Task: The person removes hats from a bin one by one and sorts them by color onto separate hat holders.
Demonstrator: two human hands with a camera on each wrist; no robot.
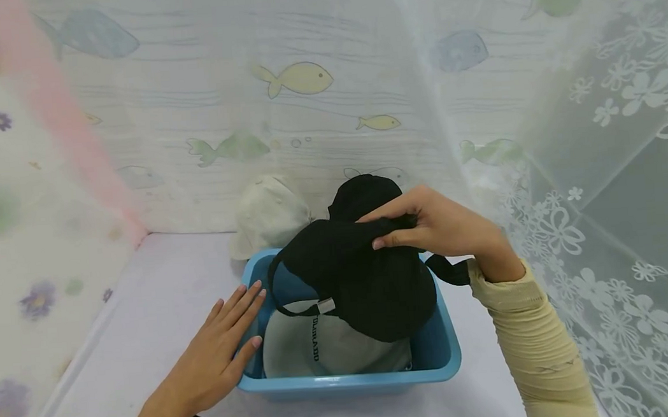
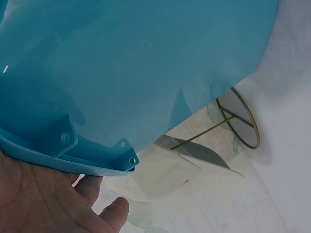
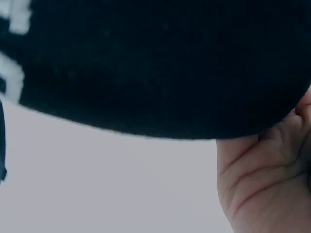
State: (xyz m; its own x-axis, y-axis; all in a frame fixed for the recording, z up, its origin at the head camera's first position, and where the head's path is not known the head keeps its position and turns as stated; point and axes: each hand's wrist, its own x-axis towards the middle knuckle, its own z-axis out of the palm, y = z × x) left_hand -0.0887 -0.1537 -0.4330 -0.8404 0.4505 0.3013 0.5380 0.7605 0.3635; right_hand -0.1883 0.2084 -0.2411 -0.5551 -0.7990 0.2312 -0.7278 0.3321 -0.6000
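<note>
Right hand (image 1: 446, 224) pinches a black cloth baseball cap (image 1: 372, 276), round-crowned, above the blue plastic tub (image 1: 350, 380); left hand (image 1: 218, 346), straight-fingered, touches its rim (image 2: 73, 168).

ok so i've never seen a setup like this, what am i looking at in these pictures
There's no machine, just a person's two bare hands. The widest picture comes from a camera on the head; the others come from one on each wrist. On the white cloth sits a blue plastic basin with a grey baseball cap inside. The left hand touches the basin's rim, while the right hand holds a black baseball cap over it. Behind are a cream baseball cap and another black cap.
</note>
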